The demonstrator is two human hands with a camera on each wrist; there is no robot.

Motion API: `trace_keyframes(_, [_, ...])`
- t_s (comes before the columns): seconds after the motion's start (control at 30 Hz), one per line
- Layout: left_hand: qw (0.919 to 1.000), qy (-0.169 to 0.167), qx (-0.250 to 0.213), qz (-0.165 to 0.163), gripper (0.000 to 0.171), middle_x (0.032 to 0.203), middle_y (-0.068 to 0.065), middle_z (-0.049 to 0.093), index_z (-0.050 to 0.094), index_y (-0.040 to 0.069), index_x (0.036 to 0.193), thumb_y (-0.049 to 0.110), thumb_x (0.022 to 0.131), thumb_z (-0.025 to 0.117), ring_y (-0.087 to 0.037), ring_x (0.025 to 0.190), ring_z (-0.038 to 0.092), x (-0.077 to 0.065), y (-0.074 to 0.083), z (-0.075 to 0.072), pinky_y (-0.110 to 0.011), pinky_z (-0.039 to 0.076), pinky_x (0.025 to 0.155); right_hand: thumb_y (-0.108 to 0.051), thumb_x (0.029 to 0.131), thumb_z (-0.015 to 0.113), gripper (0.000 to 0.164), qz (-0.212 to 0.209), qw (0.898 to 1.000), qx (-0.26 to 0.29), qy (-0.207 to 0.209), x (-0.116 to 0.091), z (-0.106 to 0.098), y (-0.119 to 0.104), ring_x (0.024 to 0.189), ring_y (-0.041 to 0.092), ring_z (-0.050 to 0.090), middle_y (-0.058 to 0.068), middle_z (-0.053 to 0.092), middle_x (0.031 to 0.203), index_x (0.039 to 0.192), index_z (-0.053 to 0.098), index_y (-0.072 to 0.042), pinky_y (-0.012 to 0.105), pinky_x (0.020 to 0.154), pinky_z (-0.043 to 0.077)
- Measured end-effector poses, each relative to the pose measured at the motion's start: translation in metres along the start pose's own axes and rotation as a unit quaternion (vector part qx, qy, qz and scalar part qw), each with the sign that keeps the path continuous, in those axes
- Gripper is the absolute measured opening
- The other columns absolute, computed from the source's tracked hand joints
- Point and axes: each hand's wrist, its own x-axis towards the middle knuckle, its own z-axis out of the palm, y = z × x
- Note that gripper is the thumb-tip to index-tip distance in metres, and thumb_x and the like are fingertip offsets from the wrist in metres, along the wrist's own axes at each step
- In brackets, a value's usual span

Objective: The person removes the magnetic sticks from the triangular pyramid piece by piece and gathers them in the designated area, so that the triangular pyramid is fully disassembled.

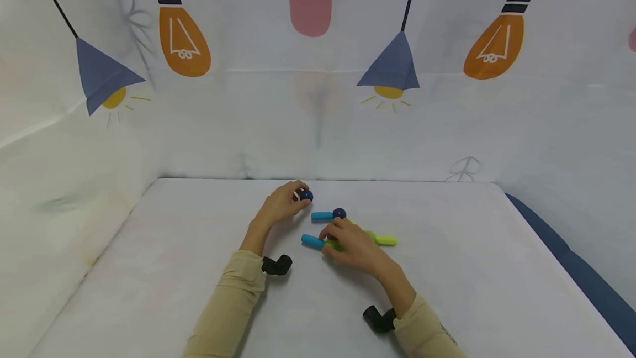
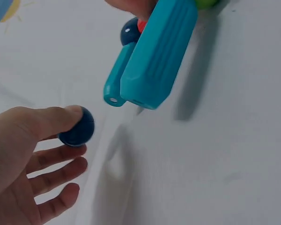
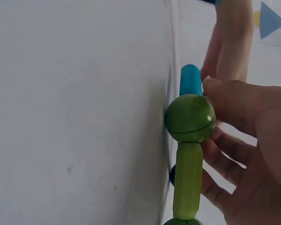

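Observation:
A dark blue ball [image 1: 306, 195] [image 2: 79, 129] is pinched between the thumb and fingers of my left hand [image 1: 284, 203] [image 2: 23, 150], near the table's back edge. My right hand [image 1: 354, 245] [image 3: 253, 126] grips a green ball [image 3: 190, 118], thumb on one side and fingers on the other. A light blue rod [image 1: 312, 241] [image 3: 190, 79] extends from that ball to the left. From its other side runs a yellow-green rod [image 3: 187, 183], leading to another green ball [image 3: 182, 222]. Just behind, a second blue rod [image 1: 321, 216] ends in a dark blue ball [image 1: 339, 213].
Another yellow-green rod [image 1: 386, 240] points right, beyond my right hand. The white table [image 1: 199, 280] meets a white sheet [image 1: 278, 120] printed with lamps and bulbs at the back. Black wrist cameras [image 1: 276, 265] sit on both forearms. Dark blue cloth [image 1: 561, 253] lies off the right edge.

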Motion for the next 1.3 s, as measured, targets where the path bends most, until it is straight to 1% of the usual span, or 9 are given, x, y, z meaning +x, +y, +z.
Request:
trace_keyframes(0.3, [1.0,-0.006,-0.004,-0.004,0.037,0.113,-0.01,0.063,0.056,0.014,0.124,0.027,0.09,0.064,-0.023,0.101,0.061,0.034,-0.005,0.017,-0.038,0.05,0.079,-0.025,0.084,0.071,0.02,-0.008,1.0,0.0,0.01,-0.005,-0.001,0.004,0.081,0.007,0.045,-0.005,0.051,0.095,0.103,0.065,-0.018,0.023,0.073,0.042])
trace_keyframes(0.6, [0.9998,-0.002,0.019,-0.002,0.046,0.12,-0.012,0.058,0.05,0.012,0.13,0.031,0.09,0.063,-0.025,0.102,0.059,0.025,-0.001,0.013,-0.043,0.049,0.083,-0.029,0.081,0.075,0.025,0.008,1.0,-0.011,0.01,-0.005,-0.002,0.001,0.082,0.007,0.043,-0.007,0.049,0.095,0.101,0.064,-0.02,0.026,0.075,0.041])
trace_keyframes(0.73, [0.9987,0.048,0.015,-0.007,0.044,0.121,-0.011,0.055,0.051,0.014,0.13,0.031,0.091,0.061,-0.025,0.101,0.059,0.011,0.0,0.012,-0.042,0.05,0.079,-0.03,0.082,0.073,0.024,0.02,1.0,-0.019,0.002,-0.006,0.0,0.001,0.082,0.007,0.043,-0.008,0.047,0.093,0.102,0.063,-0.022,0.024,0.074,0.04])
trace_keyframes(0.83, [0.9967,0.075,-0.016,0.025,0.031,0.11,-0.006,0.06,0.057,0.014,0.12,0.028,0.093,0.06,-0.02,0.093,0.061,-0.002,0.002,0.009,-0.036,0.049,0.074,-0.03,0.082,0.072,0.023,0.028,0.999,-0.03,0.002,-0.006,0.001,0.001,0.081,0.008,0.043,-0.009,0.046,0.092,0.102,0.063,-0.022,0.024,0.072,0.039])
trace_keyframes(0.9, [0.9969,0.038,-0.039,0.056,0.021,0.101,-0.003,0.063,0.061,0.014,0.111,0.026,0.094,0.058,-0.017,0.087,0.06,-0.012,0.006,0.005,-0.032,0.048,0.073,-0.029,0.082,0.072,0.023,0.031,0.999,-0.037,0.007,-0.005,0.001,0.001,0.081,0.008,0.042,-0.009,0.045,0.091,0.102,0.063,-0.022,0.024,0.072,0.038])
trace_keyframes(0.97, [0.9946,-0.043,-0.051,0.08,0.014,0.094,0.002,0.064,0.063,0.016,0.102,0.026,0.095,0.057,-0.014,0.086,0.058,-0.021,0.009,0.001,-0.029,0.047,0.074,-0.029,0.081,0.071,0.022,0.029,0.999,-0.042,0.014,-0.005,0.001,0.001,0.079,0.008,0.042,-0.008,0.045,0.09,0.101,0.063,-0.022,0.023,0.07,0.037])
trace_keyframes(1.03, [0.9854,-0.131,-0.061,0.09,0.012,0.093,0.004,0.064,0.063,0.017,0.097,0.027,0.095,0.057,-0.012,0.089,0.058,-0.03,0.013,-0.001,-0.028,0.047,0.076,-0.028,0.081,0.071,0.021,0.023,0.999,-0.043,0.022,-0.004,0.002,0.002,0.078,0.007,0.041,-0.009,0.044,0.089,0.099,0.063,-0.021,0.023,0.07,0.037])
trace_keyframes(1.1, [0.9761,-0.184,-0.059,0.1,0.011,0.094,0.005,0.064,0.062,0.017,0.096,0.027,0.093,0.059,-0.011,0.092,0.058,-0.035,0.014,0.001,-0.028,0.047,0.078,-0.027,0.081,0.071,0.021,0.017,0.999,-0.041,0.03,-0.004,0.002,0.002,0.078,0.007,0.041,-0.008,0.045,0.089,0.098,0.063,-0.021,0.023,0.069,0.038])
trace_keyframes(1.3, [0.9661,-0.219,-0.054,0.126,0.022,0.103,0.002,0.064,0.061,0.014,0.106,0.021,0.087,0.068,-0.012,0.095,0.057,-0.04,0.021,0.011,-0.028,0.047,0.085,-0.026,0.08,0.072,0.022,0.01,0.998,-0.04,0.039,-0.006,0.006,0.0,0.078,0.007,0.041,-0.008,0.046,0.089,0.098,0.062,-0.02,0.022,0.068,0.037])
